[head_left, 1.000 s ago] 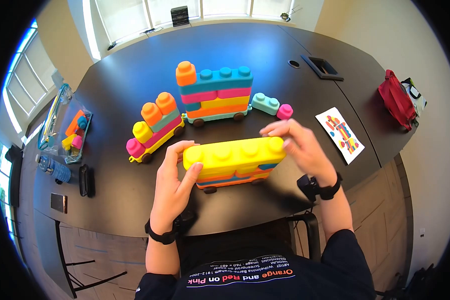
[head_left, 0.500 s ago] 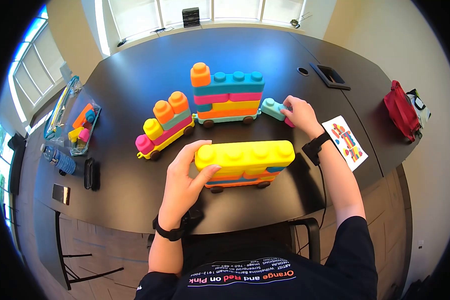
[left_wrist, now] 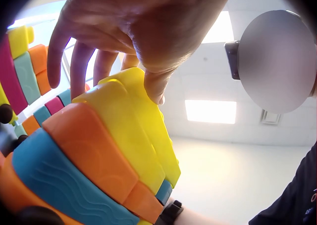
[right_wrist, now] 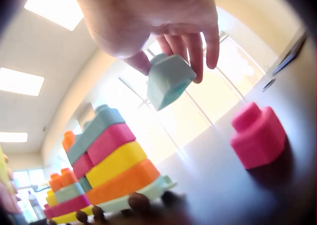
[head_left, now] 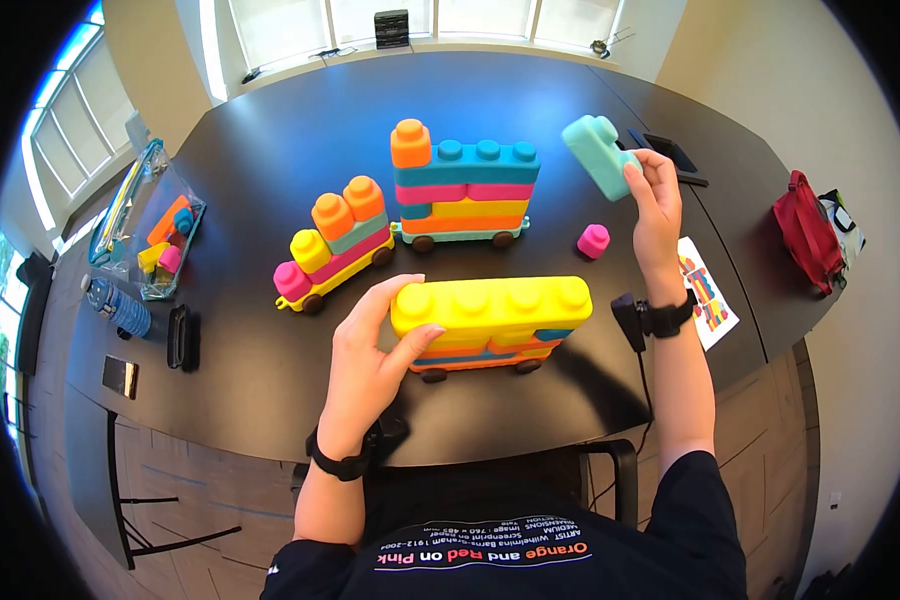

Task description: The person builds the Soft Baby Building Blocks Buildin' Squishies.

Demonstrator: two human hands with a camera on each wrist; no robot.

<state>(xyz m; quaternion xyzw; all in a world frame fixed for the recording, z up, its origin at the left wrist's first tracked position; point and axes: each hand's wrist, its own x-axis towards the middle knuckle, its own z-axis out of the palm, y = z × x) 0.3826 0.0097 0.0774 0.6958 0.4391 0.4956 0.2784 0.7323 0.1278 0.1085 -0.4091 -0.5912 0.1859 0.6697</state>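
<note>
My left hand point(head_left: 370, 350) grips one end of the long yellow toy block point(head_left: 490, 312), thumb on the near side and fingers on the far side. That block tops a wheeled wagon of orange, blue and yellow blocks, seen close in the left wrist view. Held up off the table, a mint toy block point(head_left: 600, 165) is pinched at one end between the thumb and fingers of my right hand point(head_left: 658, 220). Below it on the table is a small pink block point(head_left: 593, 241), also seen in the right wrist view.
Two more block wagons, one tall point(head_left: 465, 208) and one stepped point(head_left: 335, 240), stand coupled behind. A printed card point(head_left: 708, 300) lies at right, near a red bag point(head_left: 808, 230). Leftward are a clear bag point(head_left: 120, 220) with blocks, a bottle point(head_left: 118, 308) and a black case point(head_left: 177, 338).
My right hand has left the yellow block's right end, taken hold of the mint block beside the pink one and lifted it. My left hand has kept its grip.
</note>
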